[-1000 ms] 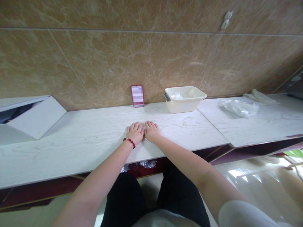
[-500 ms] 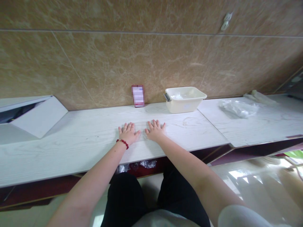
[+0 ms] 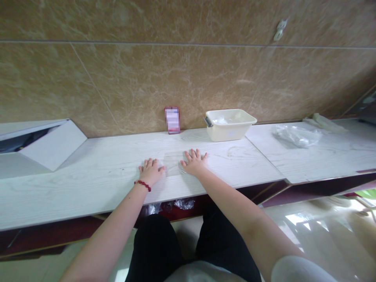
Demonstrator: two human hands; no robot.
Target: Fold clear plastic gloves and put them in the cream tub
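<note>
A thin clear plastic bag [image 3: 172, 163] lies flat on the white wood-grain counter [image 3: 117, 188], hard to see against it. At its left end, my left hand [image 3: 150, 171] rests palm down with fingers spread, a red bead bracelet [image 3: 142, 185] at the wrist. My right hand [image 3: 194, 161], also palm down and spread, presses on the bag's right end. Neither hand grips anything.
A cream plastic bin [image 3: 227, 131] with clear plastic inside stands by the wall, right of a phone [image 3: 172, 120] leaning there. Crumpled clear bags [image 3: 296, 135] lie farther right. A white box [image 3: 55, 147] sits at left. More plastic [image 3: 183, 203] shows under the counter.
My left hand has slid left and slightly toward me, away from the right hand, and more of the clear bag shows between them. The right hand has hardly moved.
</note>
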